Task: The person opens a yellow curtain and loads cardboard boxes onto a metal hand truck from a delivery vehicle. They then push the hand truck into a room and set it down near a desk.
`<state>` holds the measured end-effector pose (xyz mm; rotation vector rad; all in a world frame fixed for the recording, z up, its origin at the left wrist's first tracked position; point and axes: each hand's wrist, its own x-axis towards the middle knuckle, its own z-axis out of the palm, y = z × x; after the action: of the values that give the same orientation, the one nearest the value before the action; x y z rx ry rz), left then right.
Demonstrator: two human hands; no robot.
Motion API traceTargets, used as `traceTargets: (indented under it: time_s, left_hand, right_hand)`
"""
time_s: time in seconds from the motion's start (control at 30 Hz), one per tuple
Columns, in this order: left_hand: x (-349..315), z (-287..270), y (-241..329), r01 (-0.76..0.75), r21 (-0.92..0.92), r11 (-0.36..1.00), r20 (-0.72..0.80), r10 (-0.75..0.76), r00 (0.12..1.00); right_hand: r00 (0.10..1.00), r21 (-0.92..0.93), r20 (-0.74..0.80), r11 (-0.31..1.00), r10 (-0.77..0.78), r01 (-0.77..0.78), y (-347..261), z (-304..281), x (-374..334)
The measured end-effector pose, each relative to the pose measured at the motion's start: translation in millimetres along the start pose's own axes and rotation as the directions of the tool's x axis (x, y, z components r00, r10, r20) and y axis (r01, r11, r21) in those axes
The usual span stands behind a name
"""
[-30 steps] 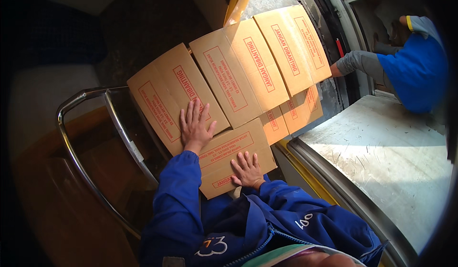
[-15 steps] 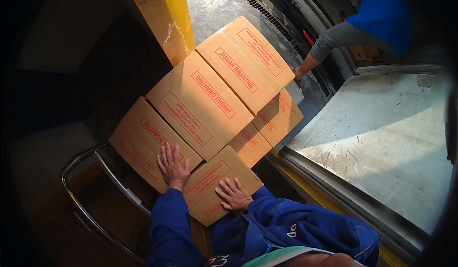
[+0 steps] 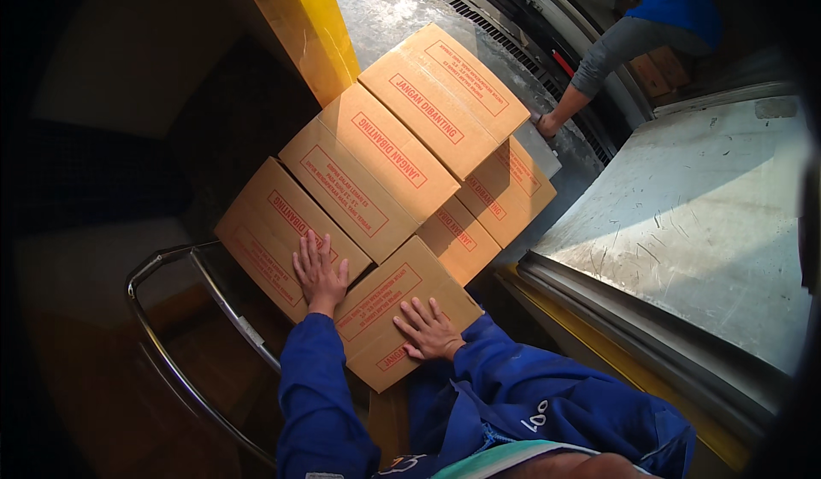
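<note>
My left hand (image 3: 321,275) lies flat on a brown cardboard box (image 3: 261,231) with red print, fingers spread. Close beside it, my right hand (image 3: 428,330) rests open on the top of the nearest cardboard box (image 3: 368,312). Farther out, two more cartons, a middle one (image 3: 376,167) and a far one (image 3: 445,94), sit higher in the same stack. Lower cartons (image 3: 505,188) show at its right side. Both my sleeves are blue.
A curved metal handle (image 3: 154,316) of a cart stands at the left. Behind the stack rises a yellow post (image 3: 299,26). To the right lies a scuffed metal platform (image 3: 676,231) with a yellow edge (image 3: 633,385). Another person in blue (image 3: 676,4) stands at the upper right, one foot near the stack.
The stack, cart handle and both my hands appear slightly farther right in the picture. My hands stay flat on the same boxes. The other person's upper body has shifted slightly up and left.
</note>
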<state>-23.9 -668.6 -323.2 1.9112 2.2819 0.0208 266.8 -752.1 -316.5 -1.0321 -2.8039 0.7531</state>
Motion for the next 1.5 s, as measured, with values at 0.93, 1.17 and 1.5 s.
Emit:
traceTargets:
  time_s: [0.93, 1.17, 1.5]
  left_hand:
    - [-721.7, -153.5, 209.2, 0.845, -0.355, 0.399, 0.49, -0.69, 0.532]
    - [-832.4, -152.5, 321.3, 0.905, -0.421, -0.059, 0.652, -0.713, 0.257]
    - [-902.0, -131.3, 298.4, 0.837, -0.451, -0.31, 0.638, -0.767, 0.06]
  right_hand:
    - [0.959, 0.131, 0.138, 0.956, 0.246, -0.264, -4.4, 24.0, -129.3]
    - [0.672, -0.026, 0.61, 0.858, 0.42, -0.512, 34.8, 59.1, -292.4]
    - [0.788, 0.214, 0.613, 0.948, 0.058, -0.237, -50.0, 101.3, -157.9]
